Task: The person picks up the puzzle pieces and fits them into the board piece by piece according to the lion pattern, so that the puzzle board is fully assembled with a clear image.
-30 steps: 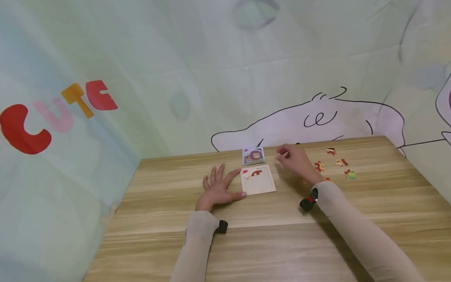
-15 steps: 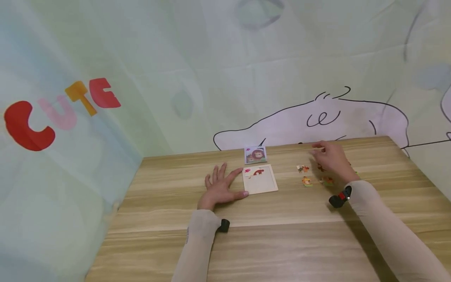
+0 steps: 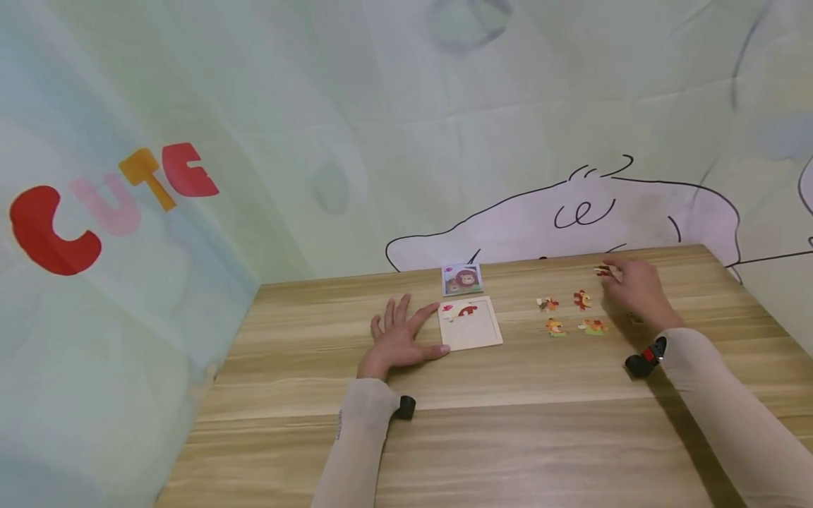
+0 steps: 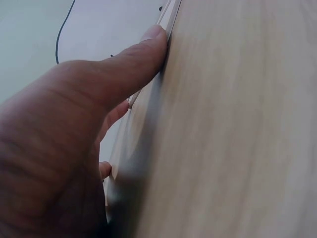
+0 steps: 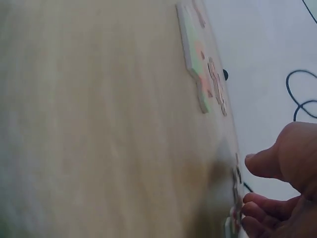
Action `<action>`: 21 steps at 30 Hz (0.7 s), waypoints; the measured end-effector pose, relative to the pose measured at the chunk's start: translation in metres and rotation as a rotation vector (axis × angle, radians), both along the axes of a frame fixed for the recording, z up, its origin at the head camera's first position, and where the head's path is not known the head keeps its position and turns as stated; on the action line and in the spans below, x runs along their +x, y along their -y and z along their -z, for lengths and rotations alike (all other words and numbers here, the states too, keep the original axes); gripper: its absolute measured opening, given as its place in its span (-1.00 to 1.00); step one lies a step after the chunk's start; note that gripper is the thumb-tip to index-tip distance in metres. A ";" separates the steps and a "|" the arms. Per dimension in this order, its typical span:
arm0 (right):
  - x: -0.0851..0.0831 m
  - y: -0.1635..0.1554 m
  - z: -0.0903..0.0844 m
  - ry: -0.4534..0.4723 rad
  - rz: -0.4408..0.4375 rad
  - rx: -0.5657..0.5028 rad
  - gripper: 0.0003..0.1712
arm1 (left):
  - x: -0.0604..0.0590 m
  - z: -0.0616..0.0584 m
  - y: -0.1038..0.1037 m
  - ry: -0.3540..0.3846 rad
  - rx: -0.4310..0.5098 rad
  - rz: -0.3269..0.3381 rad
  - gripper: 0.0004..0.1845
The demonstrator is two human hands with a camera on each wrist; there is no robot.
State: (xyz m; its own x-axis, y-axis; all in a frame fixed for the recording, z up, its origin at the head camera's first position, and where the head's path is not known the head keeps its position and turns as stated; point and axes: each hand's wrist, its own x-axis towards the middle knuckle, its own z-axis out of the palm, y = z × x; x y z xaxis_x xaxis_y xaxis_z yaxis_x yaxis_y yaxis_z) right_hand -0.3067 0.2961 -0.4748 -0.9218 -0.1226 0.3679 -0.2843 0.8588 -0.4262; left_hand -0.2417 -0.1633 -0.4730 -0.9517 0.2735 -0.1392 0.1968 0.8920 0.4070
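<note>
A square wooden puzzle board (image 3: 471, 333) lies on the table, with a few pieces in its upper left. My left hand (image 3: 396, 342) rests at the board's left side, fingers spread, thumb and index fingertip against its edge. In the left wrist view the thumb (image 4: 136, 59) lies straight along that edge. My right hand (image 3: 640, 291) is over the loose pieces at the right, fingertips right at a dark red and white jigsaw piece (image 3: 602, 271). In the right wrist view a gap shows between thumb (image 5: 270, 161) and bent fingers (image 5: 260, 210).
A lion picture card (image 3: 462, 280) lies just behind the board. Other jigsaw pieces include a red-brown one (image 3: 581, 300), a yellow one (image 3: 555, 327), an orange and green one (image 3: 593, 326) and an orange and white one (image 3: 547, 304). A printed cloth (image 3: 356, 141) hangs behind the table.
My right hand has moved right, from beside the picture card across the loose pieces to the far dark red one. The left hand stays at the board.
</note>
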 end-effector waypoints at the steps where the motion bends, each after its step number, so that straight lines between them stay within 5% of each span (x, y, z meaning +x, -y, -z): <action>1: -0.001 -0.002 0.001 0.005 0.008 0.003 -0.56 | 0.000 0.001 0.000 0.000 -0.001 0.000 -0.03; 11: -0.003 -0.001 0.003 0.157 0.049 -0.015 -0.56 | -0.004 0.006 0.002 0.003 -0.005 -0.001 -0.02; 21: -0.003 0.002 0.001 0.205 0.079 -0.008 -0.62 | -0.003 0.002 0.001 0.000 0.002 0.007 -0.02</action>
State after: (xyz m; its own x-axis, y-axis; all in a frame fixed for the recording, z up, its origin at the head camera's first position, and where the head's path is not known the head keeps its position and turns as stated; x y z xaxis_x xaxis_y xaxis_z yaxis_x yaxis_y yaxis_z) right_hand -0.3099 0.2945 -0.4759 -0.9840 -0.0452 0.1721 -0.1231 0.8715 -0.4748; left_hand -0.2448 -0.1639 -0.4751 -0.9498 0.2803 -0.1388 0.2028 0.8897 0.4090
